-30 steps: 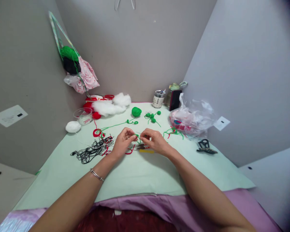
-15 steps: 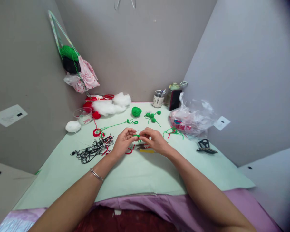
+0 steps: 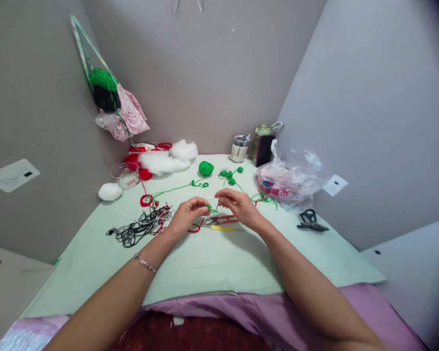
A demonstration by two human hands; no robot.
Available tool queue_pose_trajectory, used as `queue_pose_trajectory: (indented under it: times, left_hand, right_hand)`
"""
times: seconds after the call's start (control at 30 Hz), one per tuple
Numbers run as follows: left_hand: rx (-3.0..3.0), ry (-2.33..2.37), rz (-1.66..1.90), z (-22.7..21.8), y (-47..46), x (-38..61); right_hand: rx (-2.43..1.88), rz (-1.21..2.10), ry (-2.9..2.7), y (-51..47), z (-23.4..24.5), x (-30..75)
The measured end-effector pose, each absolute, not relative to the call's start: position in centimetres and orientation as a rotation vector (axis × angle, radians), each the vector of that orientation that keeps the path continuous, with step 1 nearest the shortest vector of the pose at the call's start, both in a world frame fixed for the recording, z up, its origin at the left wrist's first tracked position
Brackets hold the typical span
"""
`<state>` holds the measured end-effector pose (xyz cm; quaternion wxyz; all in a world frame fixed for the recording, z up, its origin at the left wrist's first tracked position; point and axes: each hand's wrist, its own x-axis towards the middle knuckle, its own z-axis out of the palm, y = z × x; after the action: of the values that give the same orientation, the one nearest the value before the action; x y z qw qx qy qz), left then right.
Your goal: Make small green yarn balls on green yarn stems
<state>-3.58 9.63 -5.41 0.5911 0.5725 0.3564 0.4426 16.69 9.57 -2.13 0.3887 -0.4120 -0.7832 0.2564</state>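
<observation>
My left hand (image 3: 190,214) pinches a small green yarn piece (image 3: 211,209) between thumb and fingertips, above the middle of the table. Loose green loops show beside those fingertips. To the right, my right hand (image 3: 237,204) is closed in a pinch, with a green strand running up from the piece toward its fingertips. Whether a needle is also in that pinch is too small to tell. Beneath the hands lie orange-handled thread snips (image 3: 223,220) and a yellow-handled tool (image 3: 221,228), probably a crochet hook. A red yarn end (image 3: 196,228) curls beside the snips.
Tangled black cord (image 3: 135,231) lies left, near a white yarn ball (image 3: 109,192) and white stuffing (image 3: 161,162). Behind the hands sit a green yarn ball (image 3: 206,168) and small green balls (image 3: 231,174). A plastic bag (image 3: 290,178) and black claw clip (image 3: 312,222) are right.
My right hand has drawn away from my left, slightly up and right, opening a gap with green strand in it. The snips below show more fully. My left hand keeps its pinch.
</observation>
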Motion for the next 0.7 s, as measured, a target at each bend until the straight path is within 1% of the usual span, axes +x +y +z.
queue_pose_trajectory:
  times: [0.2,0.33,0.57,0.7]
  left_hand:
    - [1.339,0.832,1.037,-5.30,9.60,-3.60]
    - [1.360,0.814,1.045,-5.12,9.55,-3.58]
    - [1.384,0.787,1.033,-4.97,9.39,-3.57]
    - [1.402,0.777,1.013,-4.85,9.29,-3.58]
  right_hand:
    - [-1.013,0.492,-2.039,10.14,-2.35,17.03]
    - [-1.027,0.451,-2.032,10.47,-2.84,17.17]
    - [-1.048,0.453,-2.079,10.43,-2.73,17.17]
    - [-1.037,0.541,-2.088,10.23,-2.46,17.08]
